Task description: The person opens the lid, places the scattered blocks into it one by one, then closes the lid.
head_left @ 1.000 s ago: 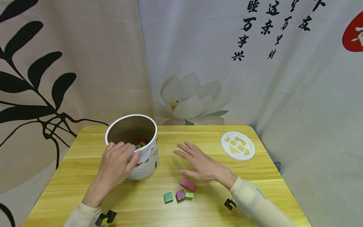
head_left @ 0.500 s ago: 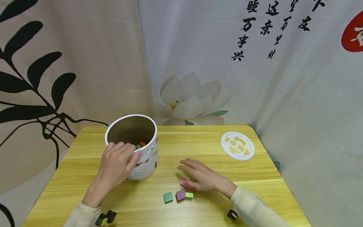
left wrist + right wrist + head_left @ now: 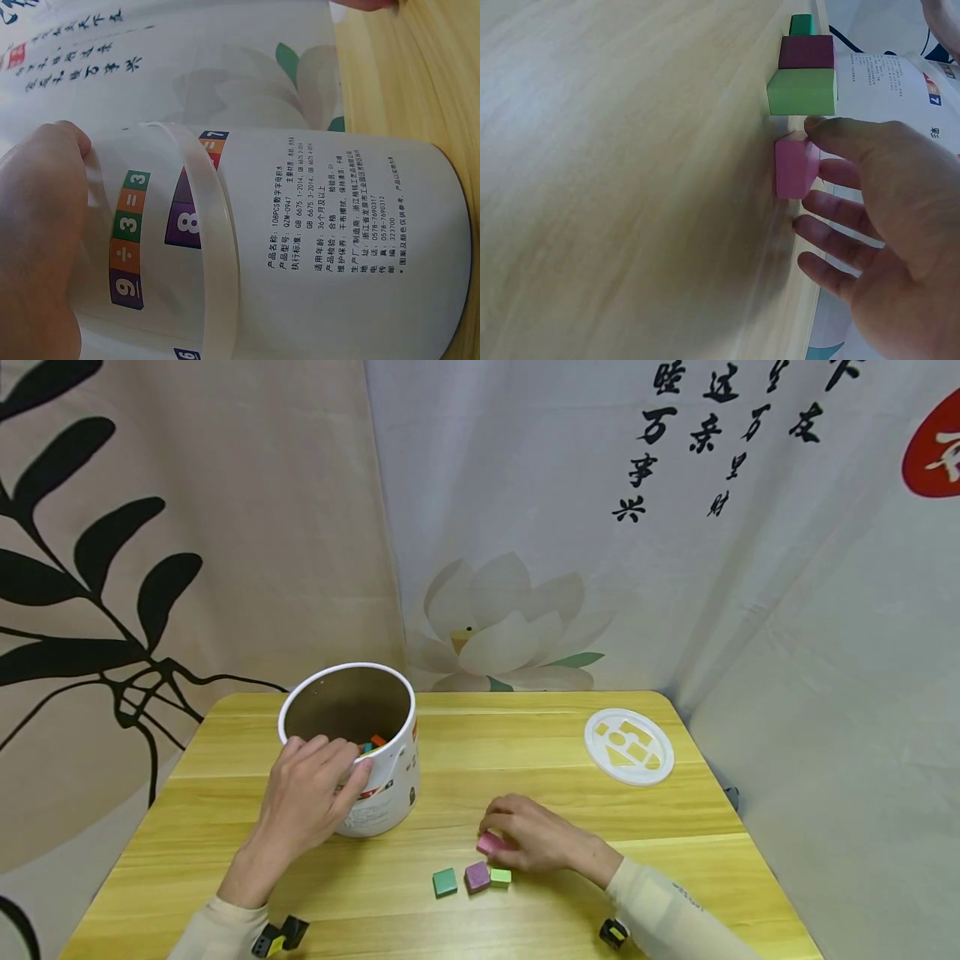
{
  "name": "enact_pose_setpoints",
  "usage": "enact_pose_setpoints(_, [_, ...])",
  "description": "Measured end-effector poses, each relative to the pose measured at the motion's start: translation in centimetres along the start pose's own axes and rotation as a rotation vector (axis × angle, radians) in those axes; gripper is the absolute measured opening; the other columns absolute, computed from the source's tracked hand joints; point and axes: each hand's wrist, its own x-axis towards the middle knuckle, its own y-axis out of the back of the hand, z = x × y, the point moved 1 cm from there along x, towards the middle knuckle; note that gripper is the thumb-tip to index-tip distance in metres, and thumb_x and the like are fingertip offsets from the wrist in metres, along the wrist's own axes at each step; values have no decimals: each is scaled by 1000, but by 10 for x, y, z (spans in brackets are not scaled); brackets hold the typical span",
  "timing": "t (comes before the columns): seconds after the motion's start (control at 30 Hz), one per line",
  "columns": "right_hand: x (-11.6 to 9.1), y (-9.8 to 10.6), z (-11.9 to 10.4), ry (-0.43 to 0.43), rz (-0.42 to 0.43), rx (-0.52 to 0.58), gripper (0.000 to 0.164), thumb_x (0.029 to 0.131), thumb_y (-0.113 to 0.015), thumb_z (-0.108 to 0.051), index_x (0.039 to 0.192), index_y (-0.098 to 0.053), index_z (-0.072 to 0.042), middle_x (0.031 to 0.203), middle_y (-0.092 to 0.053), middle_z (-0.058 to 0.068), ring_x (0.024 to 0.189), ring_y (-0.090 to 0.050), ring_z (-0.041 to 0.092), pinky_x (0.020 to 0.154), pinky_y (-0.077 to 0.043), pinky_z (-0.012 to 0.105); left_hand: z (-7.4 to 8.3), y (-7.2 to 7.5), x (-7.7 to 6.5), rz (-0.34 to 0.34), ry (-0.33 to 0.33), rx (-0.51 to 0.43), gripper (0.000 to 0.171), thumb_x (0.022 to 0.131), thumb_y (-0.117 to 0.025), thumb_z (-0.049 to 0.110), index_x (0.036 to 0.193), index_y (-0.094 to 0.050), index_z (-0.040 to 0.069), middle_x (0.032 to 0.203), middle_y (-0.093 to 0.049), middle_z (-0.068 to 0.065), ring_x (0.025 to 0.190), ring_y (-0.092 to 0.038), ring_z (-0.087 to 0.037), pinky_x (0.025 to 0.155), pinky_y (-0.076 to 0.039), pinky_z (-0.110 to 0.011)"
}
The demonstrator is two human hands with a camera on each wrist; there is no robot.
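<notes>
At the table's left stands a white bucket (image 3: pixel 386 785) with printed sides and some coloured blocks (image 3: pixel 375 742) inside. My left hand (image 3: pixel 311 785) grips its near rim, the thumb outside and the fingers over the edge. The left wrist view shows this hand (image 3: pixel 37 247) beside the bucket's wall and handle (image 3: pixel 214 247). My right hand (image 3: pixel 536 835) pinches a pink block (image 3: pixel 489 843) on the tabletop. Thumb and fingers lie about the pink block (image 3: pixel 793 166) in the right wrist view. Close by sit a purple block (image 3: pixel 477 877), a light green block (image 3: pixel 500 878) and a teal block (image 3: pixel 445 882).
A round white plate with shaped cut-outs (image 3: pixel 629 747) lies at the back right of the wooden table (image 3: pixel 600 902). Behind the table hangs a printed curtain (image 3: pixel 525 527) with a lotus and black writing.
My right hand has come down and nearer, and its spread fingers have closed about the pink block. The left hand stays on the bucket's rim.
</notes>
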Motion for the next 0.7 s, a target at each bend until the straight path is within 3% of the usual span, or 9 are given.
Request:
enact_pose_setpoints(0.2, [-2,0,1,-33,-56,30,37,86,-78,-33,119,-73,-16,109,-66,-4,91,-56,4,77,-50,19,0,0,0,3,1,3,34,97,-51,34,70,-49,14,66,-63,1,60,-47,-19,60,-27,-37])
enact_pose_setpoints(0.4, [-5,2,2,-69,-93,52,39,85,-79,-28,121,-72,-18,108,-66,-5,88,-57,1,75,-51,17,1,0,0,7,1,3,33,97,-51,33,70,-50,14,67,-63,1,60,-47,-19,61,-28,-37])
enact_pose_setpoints(0.7, [-6,15,2,-90,-41,39,35,84,-77,-27,117,-73,-16,103,-66,-6,80,-56,2,65,-48,15,1,0,1,1,-1,6,33,96,-52,33,69,-48,14,65,-61,2,59,-46,-18,60,-27,-37])
